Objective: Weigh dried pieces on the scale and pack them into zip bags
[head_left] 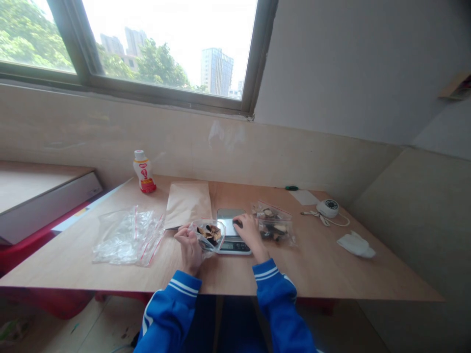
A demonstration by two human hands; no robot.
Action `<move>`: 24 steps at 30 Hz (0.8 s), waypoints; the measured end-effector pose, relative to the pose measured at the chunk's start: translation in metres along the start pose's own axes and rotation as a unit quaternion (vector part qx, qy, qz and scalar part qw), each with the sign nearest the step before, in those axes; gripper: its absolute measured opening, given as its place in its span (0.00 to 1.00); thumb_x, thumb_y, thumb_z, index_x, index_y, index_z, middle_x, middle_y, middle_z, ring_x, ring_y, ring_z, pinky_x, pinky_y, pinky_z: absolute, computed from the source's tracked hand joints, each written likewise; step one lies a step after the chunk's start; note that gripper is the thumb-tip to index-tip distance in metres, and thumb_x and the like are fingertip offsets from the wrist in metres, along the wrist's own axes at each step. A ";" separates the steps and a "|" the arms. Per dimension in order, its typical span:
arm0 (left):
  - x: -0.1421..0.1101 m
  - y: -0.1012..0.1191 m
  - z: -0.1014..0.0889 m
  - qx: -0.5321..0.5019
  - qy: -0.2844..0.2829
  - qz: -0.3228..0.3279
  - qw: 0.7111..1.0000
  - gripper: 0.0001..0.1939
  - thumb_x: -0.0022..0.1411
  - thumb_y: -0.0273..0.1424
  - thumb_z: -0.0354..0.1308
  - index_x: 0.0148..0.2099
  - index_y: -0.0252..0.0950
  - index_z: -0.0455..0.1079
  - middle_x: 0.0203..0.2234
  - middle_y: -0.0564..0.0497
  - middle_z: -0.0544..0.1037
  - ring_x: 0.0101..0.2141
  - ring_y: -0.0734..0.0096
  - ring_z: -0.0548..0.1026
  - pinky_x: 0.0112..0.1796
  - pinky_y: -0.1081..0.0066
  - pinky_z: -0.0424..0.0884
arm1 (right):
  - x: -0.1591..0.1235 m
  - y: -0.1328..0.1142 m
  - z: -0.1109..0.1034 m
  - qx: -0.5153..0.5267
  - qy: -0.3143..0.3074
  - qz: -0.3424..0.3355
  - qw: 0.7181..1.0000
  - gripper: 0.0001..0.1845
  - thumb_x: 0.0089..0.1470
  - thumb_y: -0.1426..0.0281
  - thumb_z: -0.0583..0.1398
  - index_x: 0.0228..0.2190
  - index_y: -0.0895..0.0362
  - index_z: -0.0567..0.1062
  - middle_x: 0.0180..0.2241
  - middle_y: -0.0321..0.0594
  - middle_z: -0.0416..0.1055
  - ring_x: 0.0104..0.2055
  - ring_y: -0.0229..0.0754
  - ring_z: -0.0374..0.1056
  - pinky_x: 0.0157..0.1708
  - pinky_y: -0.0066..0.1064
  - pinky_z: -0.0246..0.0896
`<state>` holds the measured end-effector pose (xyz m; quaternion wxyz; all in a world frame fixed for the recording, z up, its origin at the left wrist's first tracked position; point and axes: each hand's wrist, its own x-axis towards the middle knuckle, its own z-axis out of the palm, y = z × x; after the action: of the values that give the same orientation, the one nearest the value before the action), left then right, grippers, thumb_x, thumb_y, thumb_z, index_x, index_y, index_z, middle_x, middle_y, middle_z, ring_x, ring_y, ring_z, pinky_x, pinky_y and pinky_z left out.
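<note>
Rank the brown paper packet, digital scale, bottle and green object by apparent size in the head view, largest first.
1. Brown paper packet
2. Digital scale, partly hidden
3. Bottle
4. Green object

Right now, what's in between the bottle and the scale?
In the head view, a brown paper bag lies on the table between the bottle and the scale.

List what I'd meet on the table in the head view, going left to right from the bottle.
Bottle → paper bag → scale → filled clear bags → white camera → crumpled white tissue.
</note>
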<state>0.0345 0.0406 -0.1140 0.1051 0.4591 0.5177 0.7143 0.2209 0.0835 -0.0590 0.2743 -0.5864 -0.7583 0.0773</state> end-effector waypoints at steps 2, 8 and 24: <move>0.000 0.000 0.000 0.001 0.002 0.008 1.000 0.11 0.65 0.43 0.42 0.39 0.41 0.50 0.43 0.44 0.64 0.43 0.60 0.69 0.43 0.52 0.66 | -0.001 0.000 -0.001 0.005 0.011 0.009 1.000 0.10 0.52 0.76 0.56 0.33 0.55 0.76 0.37 0.42 0.72 0.44 0.48 0.64 0.45 0.40 0.52; 0.000 -0.002 0.001 -0.004 -0.002 0.007 1.000 0.11 0.64 0.42 0.44 0.39 0.41 0.49 0.42 0.46 0.65 0.41 0.62 0.69 0.42 0.53 0.66 | 0.002 -0.019 -0.020 0.189 0.061 -0.029 0.980 0.08 0.52 0.76 0.57 0.29 0.56 0.76 0.33 0.40 0.71 0.35 0.41 0.67 0.40 0.34 0.61; 0.000 -0.003 0.001 -0.023 0.017 -0.022 0.999 0.12 0.64 0.43 0.44 0.40 0.40 0.50 0.44 0.45 0.63 0.44 0.63 0.68 0.44 0.57 0.65 | -0.047 -0.055 -0.029 0.362 -0.025 -0.013 0.932 0.19 0.57 0.57 0.55 0.47 0.52 0.71 0.49 0.44 0.68 0.49 0.44 0.66 0.45 0.35 0.64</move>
<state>0.0342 0.0424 -0.1169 0.1220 0.4327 0.5124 0.7316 0.1964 0.0173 -0.0258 0.4500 -0.4353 -0.6932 0.3570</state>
